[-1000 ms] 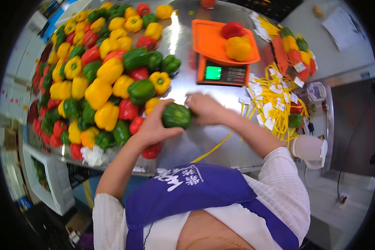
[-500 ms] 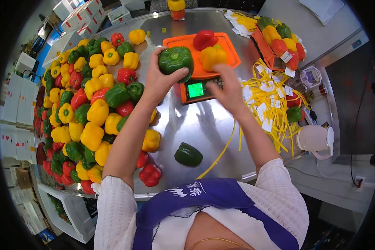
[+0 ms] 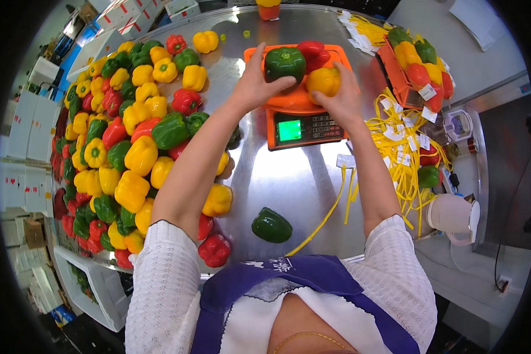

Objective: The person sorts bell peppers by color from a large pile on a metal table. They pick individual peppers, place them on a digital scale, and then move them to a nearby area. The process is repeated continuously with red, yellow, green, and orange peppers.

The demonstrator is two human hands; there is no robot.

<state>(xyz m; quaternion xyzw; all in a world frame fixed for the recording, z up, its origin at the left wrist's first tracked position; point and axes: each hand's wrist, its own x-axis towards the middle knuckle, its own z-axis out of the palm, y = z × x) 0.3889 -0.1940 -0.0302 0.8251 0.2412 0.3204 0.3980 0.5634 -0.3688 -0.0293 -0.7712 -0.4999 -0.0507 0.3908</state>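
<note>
A green bell pepper (image 3: pixel 284 64) is at the orange scale tray (image 3: pixel 302 104), with the fingers and thumb of my left hand (image 3: pixel 258 82) curved round its left side. My right hand (image 3: pixel 340 101) grips a yellow bell pepper (image 3: pixel 324 82) from the right, thumb at its near side. Behind these two, a red bell pepper (image 3: pixel 314 55) lies on the tray. Under the tray the digital scale (image 3: pixel 305 128) shows a lit green display and a keypad. Whether the green pepper rests fully on the tray I cannot tell.
Mixed bell peppers (image 3: pixel 133 192) are heaped at the left. A single green pepper (image 3: pixel 272 225) lies near the front edge. Yellow labelled ties (image 3: pixel 398 141) spread at the right, beside an orange basket of peppers (image 3: pixel 400 82) and a pale kettle (image 3: pixel 452 215).
My left hand has brought the green pepper right and down to the tray. My right hand has moved up from over the scale's keypad and closed round the yellow pepper. The view has shifted slightly.
</note>
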